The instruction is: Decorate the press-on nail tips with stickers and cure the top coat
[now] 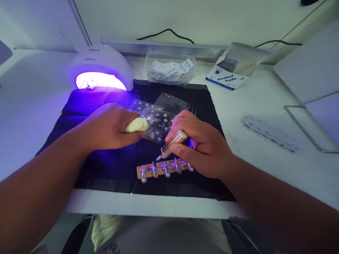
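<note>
My left hand [119, 127] is closed around a cream-coloured holder with a ridged, swirled surface [137, 125]. A small clear, shiny piece sits at its right end; its kind is hard to make out. Between the thumb and fingers of my right hand [198, 144] is a gold striped nail polish brush [173, 144], its bristle tip pointing down and left. A slim purple-lit tool, perhaps tweezers, shows partly behind that hand. Just below the brush tip lies a tan strip [139, 172] bearing several glossy nail tips [166, 170]. My right hand hides the strip's right end.
Clear nail sticker sheets [159, 123] lie on the black mat [106, 173] beyond my hands. A lit nail lamp [106, 65] stands at the back left. Behind the mat are a clear tub [171, 79] of packets and an alcohol pads box [227, 77]. A clear sheet [267, 132] lies right.
</note>
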The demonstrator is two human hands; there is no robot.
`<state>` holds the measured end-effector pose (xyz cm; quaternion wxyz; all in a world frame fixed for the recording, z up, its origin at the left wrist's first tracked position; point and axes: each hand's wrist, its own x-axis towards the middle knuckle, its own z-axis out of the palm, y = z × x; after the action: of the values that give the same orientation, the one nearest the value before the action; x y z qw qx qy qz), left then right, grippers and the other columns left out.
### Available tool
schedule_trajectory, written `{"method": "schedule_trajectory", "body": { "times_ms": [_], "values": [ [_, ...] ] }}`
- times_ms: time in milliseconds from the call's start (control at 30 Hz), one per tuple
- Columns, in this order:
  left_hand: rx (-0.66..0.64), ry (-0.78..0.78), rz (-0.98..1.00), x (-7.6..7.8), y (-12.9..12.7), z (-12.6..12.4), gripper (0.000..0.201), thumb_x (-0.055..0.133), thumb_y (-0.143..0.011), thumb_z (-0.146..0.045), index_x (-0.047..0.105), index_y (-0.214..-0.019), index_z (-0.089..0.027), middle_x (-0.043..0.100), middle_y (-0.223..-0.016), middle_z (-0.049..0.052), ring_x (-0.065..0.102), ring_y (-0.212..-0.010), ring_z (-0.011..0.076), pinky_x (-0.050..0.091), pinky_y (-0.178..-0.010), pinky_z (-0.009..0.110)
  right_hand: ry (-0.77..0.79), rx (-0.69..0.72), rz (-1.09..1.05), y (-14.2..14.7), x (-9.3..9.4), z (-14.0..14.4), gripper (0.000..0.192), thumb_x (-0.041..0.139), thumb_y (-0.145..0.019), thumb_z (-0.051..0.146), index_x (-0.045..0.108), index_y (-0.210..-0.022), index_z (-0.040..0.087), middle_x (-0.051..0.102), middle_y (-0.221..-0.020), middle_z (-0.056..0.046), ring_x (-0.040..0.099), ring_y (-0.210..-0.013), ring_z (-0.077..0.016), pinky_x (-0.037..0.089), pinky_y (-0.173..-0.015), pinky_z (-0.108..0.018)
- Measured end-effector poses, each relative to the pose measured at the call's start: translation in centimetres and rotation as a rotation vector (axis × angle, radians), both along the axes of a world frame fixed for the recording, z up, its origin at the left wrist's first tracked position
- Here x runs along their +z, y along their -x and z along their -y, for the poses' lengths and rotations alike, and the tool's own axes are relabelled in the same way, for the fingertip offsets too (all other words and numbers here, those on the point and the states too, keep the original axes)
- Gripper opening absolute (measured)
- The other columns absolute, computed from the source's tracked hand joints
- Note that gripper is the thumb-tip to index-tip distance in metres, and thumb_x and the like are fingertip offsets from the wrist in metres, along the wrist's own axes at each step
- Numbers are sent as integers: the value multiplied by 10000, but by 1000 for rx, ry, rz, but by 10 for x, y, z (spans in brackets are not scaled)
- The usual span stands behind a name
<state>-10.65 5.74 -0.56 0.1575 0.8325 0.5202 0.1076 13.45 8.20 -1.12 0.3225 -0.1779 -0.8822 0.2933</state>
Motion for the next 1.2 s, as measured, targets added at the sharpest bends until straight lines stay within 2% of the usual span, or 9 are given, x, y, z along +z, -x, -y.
{"method": "schedule_trajectory", "body": {
  "times_ms": [133, 233, 467, 733, 900, 1067, 1200],
  "values": [
    [-3, -5, 6, 0, 0, 0, 283, 503, -822, -407, 615, -714, -170, 540, -539, -23, 456, -472, 101, 263, -502, 257, 65, 85, -56, -2, 1, -1, 112, 563, -891, 223, 597, -786, 204, 606, -698, 0, 509, -756, -162, 453, -719, -331],
    [-9, -5, 17, 1, 0, 0, 283, 506, -829, -402, 608, -697, -173, 522, -526, -29, 436, -460, 94, 257, -500, 257, 45, 119, -42, 0, 1, -2, 133, 557, -895, 236, 582, -767, 208, 597, -666, 8, 501, -724, -160, 448, -719, -340],
    [-10, -6, 10, 1, 1, 1, 305, 506, -831, -424, 642, -739, -167, 552, -544, -19, 477, -475, 106, 278, -504, 258, -43, -39, 2, 2, 0, -1, 98, 561, -874, 205, 601, -785, 212, 584, -687, -10, 521, -762, -181, 451, -690, -332],
    [-9, -24, 51, 0, 2, 2, 276, 533, -835, -401, 628, -717, -170, 556, -529, -33, 479, -455, 92, 270, -487, 241, 223, -31, -269, -6, -9, -5, 94, 596, -895, 256, 660, -833, 226, 580, -773, -3, 535, -767, -171, 434, -704, -340],
    [-18, -4, 81, 9, -2, 8, 276, 537, -846, -394, 582, -682, -176, 524, -522, -34, 455, -460, 94, 264, -488, 246, 377, -113, -515, -6, -16, -5, 147, 628, -899, 385, 704, -897, 259, 565, -777, 3, 488, -659, -148, 400, -617, -312],
    [-60, 46, -43, 22, -6, 28, 301, 524, -905, -409, 545, -701, -188, 480, -524, -46, 423, -456, 97, 255, -494, 257, 424, -129, -652, -6, -13, 1, 179, 641, -886, 435, 701, -925, 271, 547, -782, 1, 482, -678, -153, 424, -595, -298],
    [-134, 61, 27, 16, -1, 35, 198, 550, -907, -327, 574, -770, -187, 486, -556, -54, 439, -484, 92, 285, -509, 247, 415, -120, -584, -6, -14, 8, 165, 604, -924, 407, 675, -985, 272, 533, -833, 8, 442, -644, -124, 414, -596, -288]
  ]
}}
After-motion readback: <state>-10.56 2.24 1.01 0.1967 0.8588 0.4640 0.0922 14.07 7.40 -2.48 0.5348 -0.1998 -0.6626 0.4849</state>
